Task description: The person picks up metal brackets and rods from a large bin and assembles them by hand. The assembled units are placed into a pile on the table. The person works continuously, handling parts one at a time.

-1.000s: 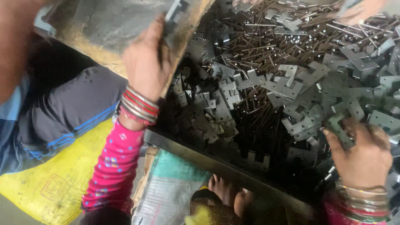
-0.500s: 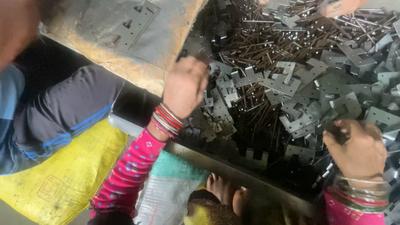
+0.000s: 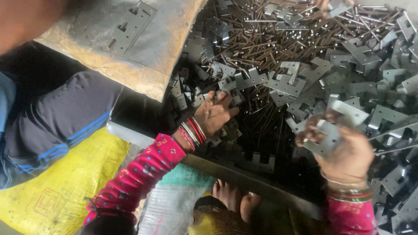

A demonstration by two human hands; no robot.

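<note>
**Two hands sorting grey hinge plates in a metal tray**

Two grey hinge plates, notched and flat, sit pinched between the fingers of the right hand, raised a little above the heap near the tray's right side; the picture is blurred there, so the exact count is uncertain. That hand is closed on them, bangles at its wrist over a pink sleeve.

Toward the tray's near-left part, the left hand lies palm down on the heap of plates, fingers curled into the pieces; whether it actually grips one cannot be told. Red and silver bangles circle its wrist, with a pink patterned sleeve behind.

Farther back, toward the tray's far edge, a mass of thin brown pins lies mixed with more plates. The tray's near rim runs diagonally beneath both forearms. Beyond the tray's left corner a flat metal sheet with rusty edges leans over it. Another person's dark trouser leg with blue stripes shows at the left, above a yellow sack. Bare toes show below the rim.
</note>
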